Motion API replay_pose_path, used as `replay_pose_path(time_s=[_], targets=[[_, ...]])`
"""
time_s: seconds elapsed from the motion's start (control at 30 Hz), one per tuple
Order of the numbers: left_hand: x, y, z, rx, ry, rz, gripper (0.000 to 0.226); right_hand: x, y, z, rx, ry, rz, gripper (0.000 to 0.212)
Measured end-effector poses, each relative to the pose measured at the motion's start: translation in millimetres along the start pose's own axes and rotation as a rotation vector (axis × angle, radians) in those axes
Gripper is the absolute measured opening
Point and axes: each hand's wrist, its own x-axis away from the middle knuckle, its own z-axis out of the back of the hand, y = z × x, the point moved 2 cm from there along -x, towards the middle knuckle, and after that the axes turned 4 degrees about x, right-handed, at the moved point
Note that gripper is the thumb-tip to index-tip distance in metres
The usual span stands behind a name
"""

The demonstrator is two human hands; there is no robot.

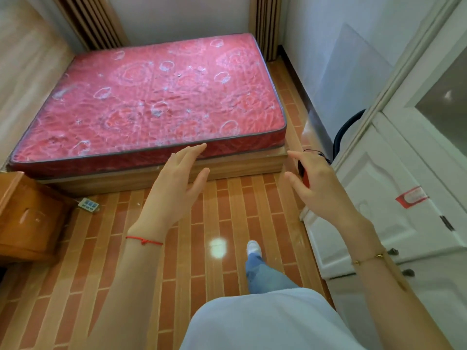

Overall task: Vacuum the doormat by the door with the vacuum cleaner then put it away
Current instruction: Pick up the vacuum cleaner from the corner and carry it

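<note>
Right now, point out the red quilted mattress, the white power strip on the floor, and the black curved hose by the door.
Red quilted mattress point(156, 97), head view, middle of top surface.
White power strip point(88, 205), head view, socket face.
Black curved hose point(345, 130), head view, bend of the arc.

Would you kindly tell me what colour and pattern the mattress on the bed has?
The mattress is pinkish red with a pale floral, swirled pattern, seen in the head view.

The vacuum cleaner point(305, 176) shows only in part: a red and black piece on the floor point(217, 210) by the bed's right front corner, mostly hidden. Its black hose point(346, 130) arcs up beside the white door's edge.
</note>
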Motion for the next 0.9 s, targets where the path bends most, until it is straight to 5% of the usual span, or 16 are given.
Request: replay_pose_path(time_s=[0.47,0.9], targets=[[-305,-24,-29,0.041,-0.086,-0.122,0.049,-250,91,27,0.046,0.103,-0.153,0.044],[-567,-34,-122,0.085,-0.405,-0.462,0.048,-365,184,10,0.104,0.247,-0.615,0.046]])
